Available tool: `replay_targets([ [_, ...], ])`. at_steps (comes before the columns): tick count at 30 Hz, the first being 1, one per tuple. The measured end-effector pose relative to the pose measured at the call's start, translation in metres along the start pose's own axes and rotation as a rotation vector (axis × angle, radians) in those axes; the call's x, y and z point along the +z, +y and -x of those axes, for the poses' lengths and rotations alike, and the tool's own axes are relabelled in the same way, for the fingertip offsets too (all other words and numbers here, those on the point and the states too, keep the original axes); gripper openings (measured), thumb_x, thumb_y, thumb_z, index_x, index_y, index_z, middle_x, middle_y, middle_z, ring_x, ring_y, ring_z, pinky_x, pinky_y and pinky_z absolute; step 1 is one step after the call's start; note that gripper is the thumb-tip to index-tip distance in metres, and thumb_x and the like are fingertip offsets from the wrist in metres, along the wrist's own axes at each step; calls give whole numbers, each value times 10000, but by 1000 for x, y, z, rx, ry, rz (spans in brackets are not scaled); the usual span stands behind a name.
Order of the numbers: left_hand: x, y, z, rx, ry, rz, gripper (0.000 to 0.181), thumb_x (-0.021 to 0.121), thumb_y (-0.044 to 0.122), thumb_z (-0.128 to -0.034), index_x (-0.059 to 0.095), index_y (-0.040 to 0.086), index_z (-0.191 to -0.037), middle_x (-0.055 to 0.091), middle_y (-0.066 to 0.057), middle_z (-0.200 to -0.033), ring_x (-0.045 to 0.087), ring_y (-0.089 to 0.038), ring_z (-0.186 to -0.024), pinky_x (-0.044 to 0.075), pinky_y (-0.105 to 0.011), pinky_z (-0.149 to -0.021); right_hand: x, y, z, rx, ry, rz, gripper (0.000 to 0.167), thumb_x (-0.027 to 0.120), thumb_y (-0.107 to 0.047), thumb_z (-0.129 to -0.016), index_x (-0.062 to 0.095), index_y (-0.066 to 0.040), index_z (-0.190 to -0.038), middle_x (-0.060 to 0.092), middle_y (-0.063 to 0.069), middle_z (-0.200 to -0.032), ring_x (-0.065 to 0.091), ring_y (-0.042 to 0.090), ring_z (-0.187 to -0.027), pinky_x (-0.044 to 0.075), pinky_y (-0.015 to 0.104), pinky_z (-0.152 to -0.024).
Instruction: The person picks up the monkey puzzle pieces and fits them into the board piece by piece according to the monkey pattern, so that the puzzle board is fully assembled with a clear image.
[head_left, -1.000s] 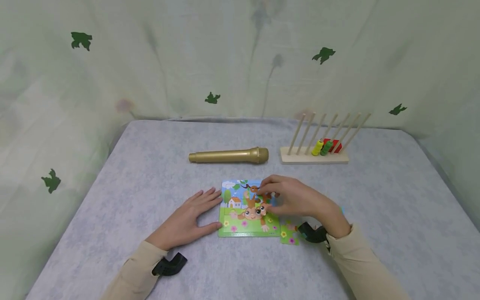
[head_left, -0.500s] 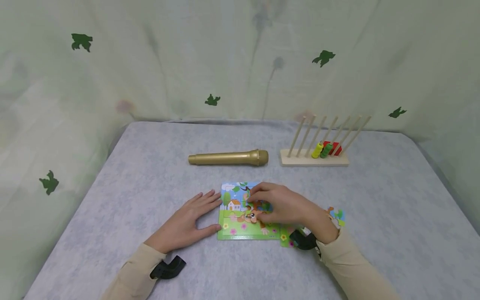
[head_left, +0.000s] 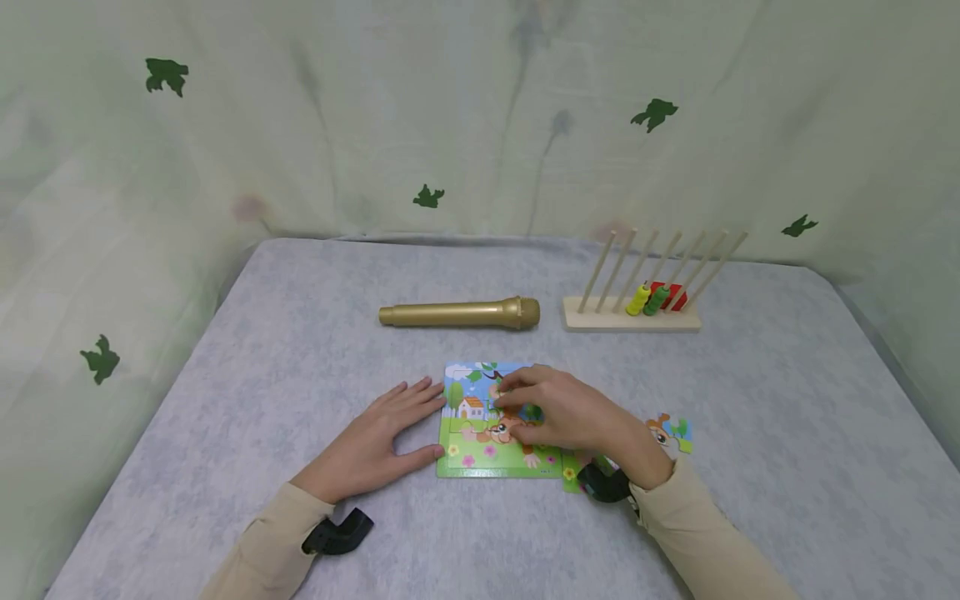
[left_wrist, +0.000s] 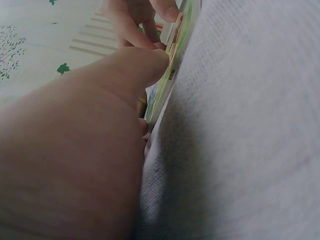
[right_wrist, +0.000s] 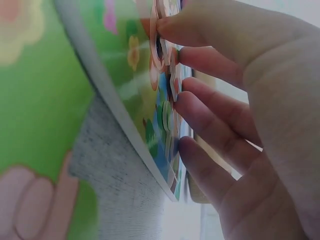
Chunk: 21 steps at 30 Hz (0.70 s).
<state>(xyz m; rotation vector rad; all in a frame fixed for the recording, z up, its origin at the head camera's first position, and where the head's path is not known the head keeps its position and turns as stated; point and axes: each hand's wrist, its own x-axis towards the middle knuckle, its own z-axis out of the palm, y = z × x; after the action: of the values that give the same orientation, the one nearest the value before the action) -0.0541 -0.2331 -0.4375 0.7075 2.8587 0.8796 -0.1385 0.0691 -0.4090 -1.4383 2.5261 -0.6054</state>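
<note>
A children's jigsaw board (head_left: 495, 472) with a monkey, a house and flowers lies flat on the table. My left hand (head_left: 375, 440) rests at its left side with the fingers spread, thumb and fingertips at the edge. Over the board's right half, my right hand (head_left: 573, 410) pinches a jigsaw piece (right_wrist: 173, 80) between thumb and fingers. In the right wrist view that piece sits slightly raised and tilted on the board, its far part hidden by the fingertips. A green flowered piece (head_left: 571, 475) lies at the board's lower right, partly under the right wrist.
Another loose piece (head_left: 681, 430) lies right of the right forearm. Behind the board are a gold toy microphone (head_left: 457, 314) and a wooden peg rack (head_left: 600, 323) with yellow beads (head_left: 637, 300), green beads (head_left: 657, 301) and a red part (head_left: 677, 297).
My right hand has moved left over the board, onto the monkey's face, then stayed nearly still. The loose piece on the right has come into view. My left hand has kept its place.
</note>
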Motion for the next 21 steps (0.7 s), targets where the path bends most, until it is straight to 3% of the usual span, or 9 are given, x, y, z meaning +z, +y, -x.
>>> replay_targets([
  [9,-1,1,0,-14,-2,6,696,719,452,-961,505,126,-1537,403,-25,-1638,301,-248,-1556,220,-478,-1298,2,-4,-1,-26,7,37,300,719,-280,-987,765,-151,-1254,676,22,-1351,607,218,-1237,558,386,-1020],
  [21,1,1,2,-18,-9,7,687,695,465,-976,495,135,-1545,394,-18,-1643,294,-242,-1559,210,-471,-1301,5,-3,1,-27,-8,1,319,711,-287,-997,750,-144,-1279,662,35,-1391,584,237,-1257,542,403,-1041],
])
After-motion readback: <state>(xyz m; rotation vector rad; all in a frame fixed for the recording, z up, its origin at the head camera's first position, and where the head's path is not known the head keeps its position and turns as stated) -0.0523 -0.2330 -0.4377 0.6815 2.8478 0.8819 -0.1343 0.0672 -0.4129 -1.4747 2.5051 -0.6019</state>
